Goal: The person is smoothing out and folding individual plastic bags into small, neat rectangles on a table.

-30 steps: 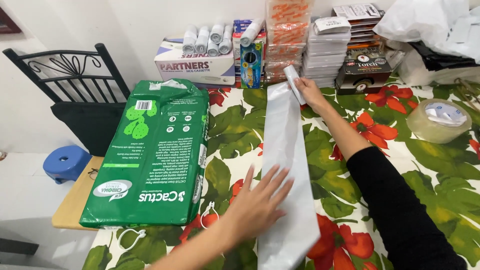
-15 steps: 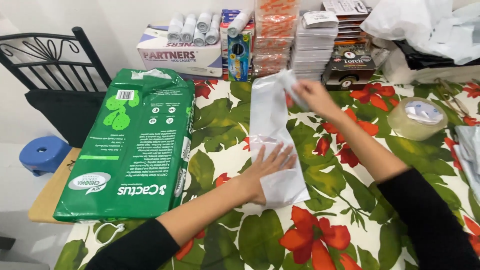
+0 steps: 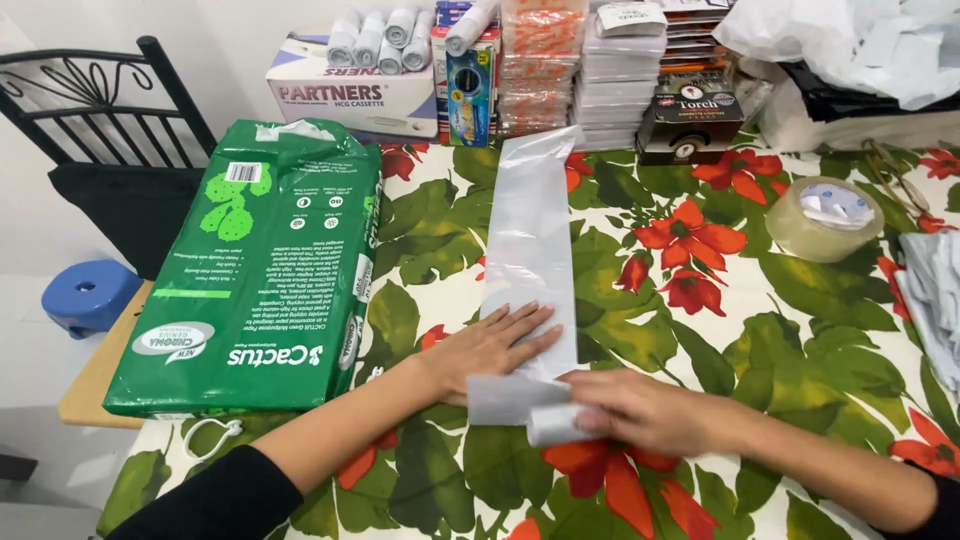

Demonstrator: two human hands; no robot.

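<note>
A long grey plastic mailer bag [image 3: 529,230] lies lengthwise on the floral tablecloth [image 3: 700,330]. My left hand [image 3: 492,345] rests flat on its near part, fingers spread, pressing it down. My right hand [image 3: 630,408] is at the bag's near end, fingers pinching the folded or rolled edge [image 3: 545,422] of the plastic. The far end of the bag reaches towards the stacked boxes at the back.
A big green soft pack [image 3: 255,270] lies at the left, overhanging the table edge. A roll of clear tape [image 3: 825,217] sits at the right, more grey bags [image 3: 935,290] at the far right. Boxes, paper rolls [image 3: 385,35] and stacked packets line the back. A black chair [image 3: 110,130] and blue stool [image 3: 85,295] stand left.
My right hand left the bag's far end and came to its near end, where it now grips the folded edge. The bag lies flat. My left hand stays pressed on it.
</note>
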